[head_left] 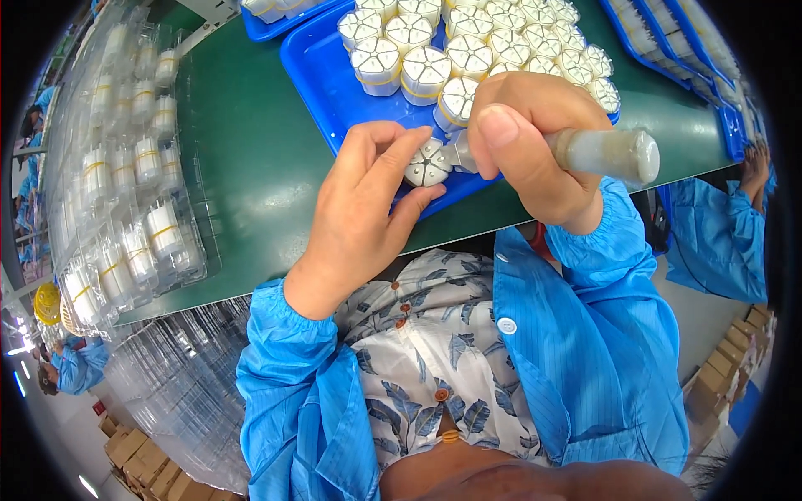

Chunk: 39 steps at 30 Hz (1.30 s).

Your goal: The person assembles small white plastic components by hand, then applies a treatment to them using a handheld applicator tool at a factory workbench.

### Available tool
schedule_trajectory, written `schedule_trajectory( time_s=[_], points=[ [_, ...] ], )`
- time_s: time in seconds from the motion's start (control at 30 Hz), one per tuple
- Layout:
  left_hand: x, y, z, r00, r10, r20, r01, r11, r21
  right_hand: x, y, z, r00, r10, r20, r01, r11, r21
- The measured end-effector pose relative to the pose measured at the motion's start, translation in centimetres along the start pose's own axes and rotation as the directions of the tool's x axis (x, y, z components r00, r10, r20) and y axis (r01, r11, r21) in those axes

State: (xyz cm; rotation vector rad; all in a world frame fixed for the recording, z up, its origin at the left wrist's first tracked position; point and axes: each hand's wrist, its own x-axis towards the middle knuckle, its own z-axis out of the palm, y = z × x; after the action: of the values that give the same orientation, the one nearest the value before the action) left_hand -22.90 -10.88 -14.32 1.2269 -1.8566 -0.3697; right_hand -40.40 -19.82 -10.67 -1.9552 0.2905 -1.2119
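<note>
My left hand [359, 200] is closed round a bundle of white wedge-shaped pieces [428, 164], its round end facing up between thumb and fingers. My right hand [543, 138] grips a translucent cylindrical tool [614, 155] with a rounded back end and a brownish band. Its narrow front end points at the right edge of the bundle; whether they touch I cannot tell. Just beyond both hands, a blue tray [322, 83] bears several similar round bundles [426, 68], some with a yellow band showing. The bundle is over the tray's near edge.
Stacked clear plastic trays [200, 250] with banded white bundles stand on the left of the green table [242, 167]. More blue trays [668, 50] are at the far right and far left. A co-worker's blue sleeve [710, 238] shows at right. Cardboard boxes [727, 359] lie below.
</note>
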Motion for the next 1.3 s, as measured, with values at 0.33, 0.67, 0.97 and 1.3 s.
schedule_trajectory(
  time_s=[0.33, 0.67, 0.97, 1.3],
  points=[
    [0.1, -0.2, 0.7, 0.999, -0.005, -0.038, 0.005, 1.000, 0.004, -0.1, -0.4, 0.2, 0.996, 0.084, -0.010, -0.083, 0.996, 0.025],
    [0.0, 0.2, 1.2, 0.990, 0.015, -0.139, -0.003, 0.996, 0.087, 0.3, -0.7, 0.2, 0.995, 0.070, -0.068, -0.062, 0.992, 0.109],
    [-0.3, -0.3, 1.1, 0.990, 0.000, -0.141, 0.008, 0.999, 0.052, 0.7, 0.1, 0.4, 0.998, 0.054, 0.023, -0.056, 0.995, 0.083],
    [-0.1, 0.3, 1.2, 0.982, -0.014, -0.188, 0.032, 0.996, 0.089, 0.2, -0.2, 1.0, 0.997, 0.082, -0.009, -0.081, 0.994, 0.078]
  ],
)
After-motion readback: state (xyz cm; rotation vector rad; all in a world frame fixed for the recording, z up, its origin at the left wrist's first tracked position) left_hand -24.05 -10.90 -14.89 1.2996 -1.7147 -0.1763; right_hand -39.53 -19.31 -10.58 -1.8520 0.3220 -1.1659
